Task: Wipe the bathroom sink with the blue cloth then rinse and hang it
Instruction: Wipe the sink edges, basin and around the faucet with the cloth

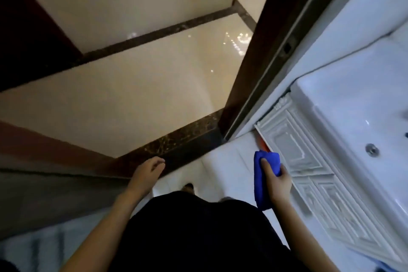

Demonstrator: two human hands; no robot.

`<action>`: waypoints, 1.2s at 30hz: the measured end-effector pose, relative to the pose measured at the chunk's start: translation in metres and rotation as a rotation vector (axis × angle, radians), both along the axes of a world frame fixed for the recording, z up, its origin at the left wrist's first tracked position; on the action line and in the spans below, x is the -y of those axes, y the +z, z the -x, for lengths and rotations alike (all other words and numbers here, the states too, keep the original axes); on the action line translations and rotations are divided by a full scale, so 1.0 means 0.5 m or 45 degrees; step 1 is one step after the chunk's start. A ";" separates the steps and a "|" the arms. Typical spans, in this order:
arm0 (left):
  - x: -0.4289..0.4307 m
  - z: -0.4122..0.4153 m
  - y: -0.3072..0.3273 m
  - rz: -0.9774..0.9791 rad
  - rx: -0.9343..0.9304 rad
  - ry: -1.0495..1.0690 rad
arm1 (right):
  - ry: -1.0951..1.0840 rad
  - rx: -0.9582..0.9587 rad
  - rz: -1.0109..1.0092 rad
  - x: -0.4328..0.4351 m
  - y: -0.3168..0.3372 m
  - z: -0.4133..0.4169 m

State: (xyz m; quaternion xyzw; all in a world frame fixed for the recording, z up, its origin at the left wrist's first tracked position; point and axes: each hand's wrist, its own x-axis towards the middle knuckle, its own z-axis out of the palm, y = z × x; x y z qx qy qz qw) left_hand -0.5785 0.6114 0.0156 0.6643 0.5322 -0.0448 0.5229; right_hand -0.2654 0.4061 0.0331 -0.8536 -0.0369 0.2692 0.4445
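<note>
The blue cloth (261,181) hangs folded from my right hand (278,180), which grips it beside the white carved cabinet front (309,172). The white sink (344,117) runs along the right side, with a round metal fitting (372,150) on its inner wall. My right hand and the cloth are below the sink's rim and apart from it. My left hand (148,172) hangs free over the dark floor border, fingers loosely curled and holding nothing.
A dark wooden door frame (254,62) stands at the doorway ahead. Glossy beige floor tiles (132,99) with a dark marble border lie beyond it. A red object (263,146) peeks out under the cabinet. My dark clothing fills the lower middle.
</note>
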 end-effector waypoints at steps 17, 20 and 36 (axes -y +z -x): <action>-0.018 -0.549 -0.033 -0.060 0.056 -0.926 | -1.036 0.004 0.021 0.265 -0.006 -0.083; 0.016 -0.652 -0.034 -0.081 0.068 -0.962 | -1.015 -0.004 -0.010 0.268 -0.009 -0.161; 0.095 -1.102 0.031 -0.035 0.278 -1.286 | -1.157 0.053 -0.016 0.314 0.009 -0.484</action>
